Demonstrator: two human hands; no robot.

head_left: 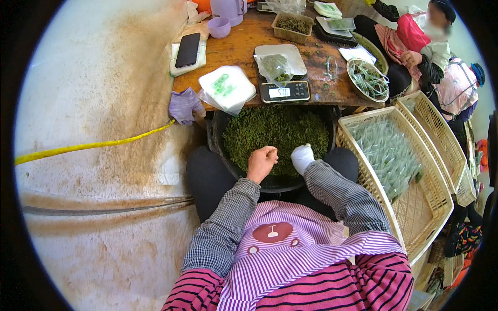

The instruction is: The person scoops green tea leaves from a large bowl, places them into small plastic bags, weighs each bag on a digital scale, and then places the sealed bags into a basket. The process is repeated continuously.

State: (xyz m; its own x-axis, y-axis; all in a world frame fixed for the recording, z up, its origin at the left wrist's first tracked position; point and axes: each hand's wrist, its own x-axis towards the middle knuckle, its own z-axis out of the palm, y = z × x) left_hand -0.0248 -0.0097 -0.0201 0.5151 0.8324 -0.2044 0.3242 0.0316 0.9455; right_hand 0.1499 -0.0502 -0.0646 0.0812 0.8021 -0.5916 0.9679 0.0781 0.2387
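Observation:
A round black tub (212, 137) sits between my knees, filled with small green grains that look like green peppercorns (277, 132). Over its near side is my left hand (262, 163), bare, with the fingers curled in; whatever they may hold is hidden. My right hand (302, 158), in a white glove, is closed above the grains at the right of the tub, its contents not visible. Beyond the tub, on the wooden table, a partly filled clear bag (276, 68) rests on a digital scale (284, 92). A stack of clear bags (226, 88) lies left of the scale.
At my right stands a cream plastic crate (410, 228) with many filled bags (386, 150). A basket of ties (368, 80), a tan bin (293, 26), a phone (188, 50) and a purple cup (219, 27) are on the table. A co-worker (415, 57) sits far right.

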